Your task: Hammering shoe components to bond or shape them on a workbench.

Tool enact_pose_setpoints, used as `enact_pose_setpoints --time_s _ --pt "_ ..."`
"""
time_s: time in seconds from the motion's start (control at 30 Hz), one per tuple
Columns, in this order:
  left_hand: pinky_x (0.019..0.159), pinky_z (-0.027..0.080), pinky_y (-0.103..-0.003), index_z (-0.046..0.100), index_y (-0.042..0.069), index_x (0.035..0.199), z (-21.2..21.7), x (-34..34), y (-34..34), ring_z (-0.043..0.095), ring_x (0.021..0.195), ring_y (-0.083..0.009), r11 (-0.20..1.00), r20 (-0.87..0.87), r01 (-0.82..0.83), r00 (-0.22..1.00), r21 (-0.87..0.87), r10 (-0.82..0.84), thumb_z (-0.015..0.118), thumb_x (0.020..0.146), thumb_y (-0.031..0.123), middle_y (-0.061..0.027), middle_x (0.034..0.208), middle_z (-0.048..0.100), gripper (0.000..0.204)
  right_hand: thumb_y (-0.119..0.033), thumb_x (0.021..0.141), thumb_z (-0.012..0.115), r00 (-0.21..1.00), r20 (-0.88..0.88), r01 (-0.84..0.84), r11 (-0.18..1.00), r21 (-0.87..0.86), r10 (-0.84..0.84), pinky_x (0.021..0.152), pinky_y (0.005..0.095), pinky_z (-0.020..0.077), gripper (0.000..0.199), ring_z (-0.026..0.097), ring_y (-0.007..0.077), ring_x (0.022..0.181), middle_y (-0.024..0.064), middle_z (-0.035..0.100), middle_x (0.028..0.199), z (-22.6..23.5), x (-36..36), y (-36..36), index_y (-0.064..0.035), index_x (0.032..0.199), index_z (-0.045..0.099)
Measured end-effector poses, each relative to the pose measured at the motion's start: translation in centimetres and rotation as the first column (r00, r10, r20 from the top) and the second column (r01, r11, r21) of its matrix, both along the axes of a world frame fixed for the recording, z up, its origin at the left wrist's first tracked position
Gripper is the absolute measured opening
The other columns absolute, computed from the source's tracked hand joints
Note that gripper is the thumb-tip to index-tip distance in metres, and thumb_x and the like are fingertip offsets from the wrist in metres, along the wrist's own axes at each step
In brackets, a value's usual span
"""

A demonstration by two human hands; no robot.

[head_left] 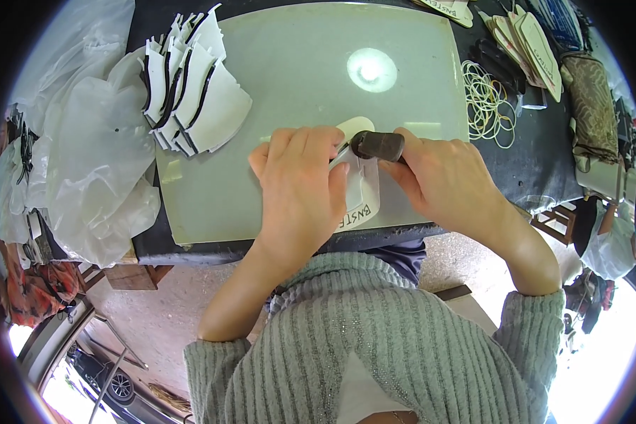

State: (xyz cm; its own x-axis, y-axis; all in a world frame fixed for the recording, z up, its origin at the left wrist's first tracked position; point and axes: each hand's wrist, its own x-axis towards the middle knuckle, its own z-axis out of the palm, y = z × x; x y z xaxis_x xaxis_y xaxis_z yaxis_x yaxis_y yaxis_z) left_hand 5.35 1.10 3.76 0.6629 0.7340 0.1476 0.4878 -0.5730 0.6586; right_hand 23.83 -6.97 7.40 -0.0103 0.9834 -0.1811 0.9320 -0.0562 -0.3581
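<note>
My left hand (300, 187) lies flat, fingers together, pressing a cream card template (358, 205) and the white sheet under it onto a pale green cutting board (297, 78). My right hand (442, 177) grips a knife by its dark round handle (378, 145); the blade runs along the template's edge beside my left fingertips. Most of the template is hidden under my left hand.
A stack of white cut pieces with black edges (191, 88) sits on the board's far left corner. Clear plastic bags (85, 141) lie at left. Loose rubber bands (487, 102) and more cream templates (533, 42) are at the far right. Another person (608, 233) is at the right edge.
</note>
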Motion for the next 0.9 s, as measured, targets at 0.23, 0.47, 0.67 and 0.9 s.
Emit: enact_pose_setpoints --time_s 0.23,0.47,0.67,0.9 --pt "0.084 0.035 -0.039 0.071 0.009 0.096 -2.3 -0.9 -1.0 0.058 0.087 -0.0223 0.962 0.107 -0.009 0.994 0.273 -0.021 0.073 0.078 0.006 -0.0011 0.089 0.064 0.018 -0.03 0.096 0.06 1.0 -0.014 0.014 1.0 -0.021 -0.014 0.051 0.044 0.0505 0.032 0.065 0.0352 0.057 0.014 0.061 0.06 -0.2 0.1 -0.2 -0.0014 0.084 0.053" --pt "0.083 0.039 -0.038 0.073 0.008 0.099 -3.0 -1.0 -1.1 0.058 0.089 -0.0229 0.908 0.082 0.015 0.995 0.419 -0.054 0.074 0.08 0.009 -0.0019 0.091 0.062 0.02 -0.031 0.096 0.06 0.997 -0.073 -0.008 0.997 0.072 0.013 0.052 0.0438 0.0511 0.032 0.065 0.0343 0.057 0.0137 0.062 0.061 0.8 0.9 0.6 -0.0023 0.085 0.054" --pt "0.084 0.04 -0.037 0.073 0.007 0.099 -3.1 -1.0 -0.9 0.059 0.091 -0.0241 0.928 0.124 0.017 0.99 0.373 -0.068 0.074 0.08 0.009 -0.0036 0.093 0.063 0.019 -0.032 0.096 0.061 0.994 0.043 -0.101 0.995 -0.013 0.101 0.051 0.0436 0.0507 0.032 0.064 0.0339 0.056 0.0132 0.061 0.061 0.9 0.7 1.5 -0.0031 0.084 0.054" --pt "0.086 0.037 -0.038 0.073 0.007 0.099 -2.1 -1.1 -0.6 0.057 0.1 -0.0244 0.978 0.113 -0.025 0.994 0.208 0.002 0.074 0.079 0.009 -0.0028 0.096 0.065 0.02 -0.033 0.096 0.06 0.999 -0.012 -0.038 0.998 0.04 0.038 0.052 0.0438 0.0514 0.034 0.065 0.0341 0.057 0.0139 0.062 0.061 0.1 0.8 0.9 -0.002 0.085 0.055"
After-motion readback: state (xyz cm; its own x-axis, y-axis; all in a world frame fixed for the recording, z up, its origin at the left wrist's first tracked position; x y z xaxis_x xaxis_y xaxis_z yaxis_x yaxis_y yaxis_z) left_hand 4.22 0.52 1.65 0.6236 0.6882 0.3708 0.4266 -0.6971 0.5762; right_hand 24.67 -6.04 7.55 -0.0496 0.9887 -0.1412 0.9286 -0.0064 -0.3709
